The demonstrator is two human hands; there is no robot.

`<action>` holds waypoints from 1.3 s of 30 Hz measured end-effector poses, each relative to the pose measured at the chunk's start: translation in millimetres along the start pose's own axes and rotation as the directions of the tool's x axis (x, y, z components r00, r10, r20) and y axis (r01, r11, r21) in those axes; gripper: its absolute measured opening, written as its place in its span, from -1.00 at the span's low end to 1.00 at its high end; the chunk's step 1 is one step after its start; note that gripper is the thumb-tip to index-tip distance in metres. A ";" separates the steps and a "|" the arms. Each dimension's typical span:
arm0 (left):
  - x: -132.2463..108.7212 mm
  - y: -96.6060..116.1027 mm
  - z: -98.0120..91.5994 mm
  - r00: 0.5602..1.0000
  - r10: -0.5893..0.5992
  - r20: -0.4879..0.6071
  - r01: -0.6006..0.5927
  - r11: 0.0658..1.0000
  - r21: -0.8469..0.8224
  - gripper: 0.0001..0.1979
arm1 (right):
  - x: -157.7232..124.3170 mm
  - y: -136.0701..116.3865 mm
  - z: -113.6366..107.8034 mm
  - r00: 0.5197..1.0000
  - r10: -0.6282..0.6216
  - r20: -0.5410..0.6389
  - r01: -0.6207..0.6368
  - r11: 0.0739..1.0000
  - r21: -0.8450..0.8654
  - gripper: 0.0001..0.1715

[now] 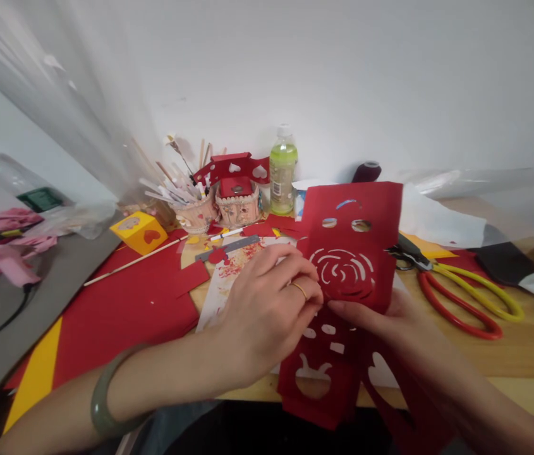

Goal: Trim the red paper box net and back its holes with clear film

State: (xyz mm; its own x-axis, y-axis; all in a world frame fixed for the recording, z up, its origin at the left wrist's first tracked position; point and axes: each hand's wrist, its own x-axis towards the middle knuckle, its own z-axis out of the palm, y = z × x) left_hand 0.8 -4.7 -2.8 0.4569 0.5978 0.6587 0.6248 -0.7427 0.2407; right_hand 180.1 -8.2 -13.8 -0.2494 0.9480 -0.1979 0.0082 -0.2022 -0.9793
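Note:
A red paper cutout hangs upright in front of me, folded into panels with a spiral, ovals, a heart and other shapes cut through it. My right hand grips it from behind at the right edge, the thumb lying across the front below the spiral. My left hand, a ring on one finger and a green bangle on the wrist, is closed at the cutout's left edge beside the spiral. Its fingertips are turned away, so whether it pinches the paper or a small piece is hidden.
Red-and-yellow scissors lie at the right. Behind stand a bottle of green liquid and a decorated pot of pens. A yellow box, red paper sheets and a grey ruler are to the left.

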 end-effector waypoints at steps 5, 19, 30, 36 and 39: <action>0.7 -9.6 2.8 0.887 -0.462 -0.021 0.435 0.849 -0.301 -0.59 | 2.0 2.3 -0.2 0.999 0.031 -0.037 -0.030 0.999 0.029 -0.60; 18.5 -31.1 -2.3 0.546 -0.333 0.769 0.830 0.088 -0.551 -0.75 | 11.5 4.7 -3.8 0.996 0.087 0.023 -0.088 0.996 0.032 -0.59; 14.8 -34.7 8.2 0.567 -0.321 0.758 0.796 -0.024 -0.605 -0.71 | 10.1 -4.5 -0.4 0.992 0.126 0.019 -0.127 0.992 0.025 -0.59; 5.8 -34.7 17.6 0.593 -0.335 0.732 0.740 -0.130 -0.659 -0.66 | 9.7 -2.1 2.7 0.992 0.119 -0.029 -0.116 0.990 0.078 -0.57; 2.7 -32.4 19.0 0.589 -0.387 0.710 0.722 -0.143 -0.677 -0.66 | 7.8 2.1 3.2 0.990 0.099 -0.105 -0.093 0.994 0.062 -0.56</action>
State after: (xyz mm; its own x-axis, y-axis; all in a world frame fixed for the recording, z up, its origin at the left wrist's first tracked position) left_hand -6.1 26.7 -22.4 0.4767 0.8533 -0.2112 -0.1884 0.3339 0.9236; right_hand 175.1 -2.0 -17.3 -0.1446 0.9438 -0.2972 -0.0291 -0.3042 -0.9522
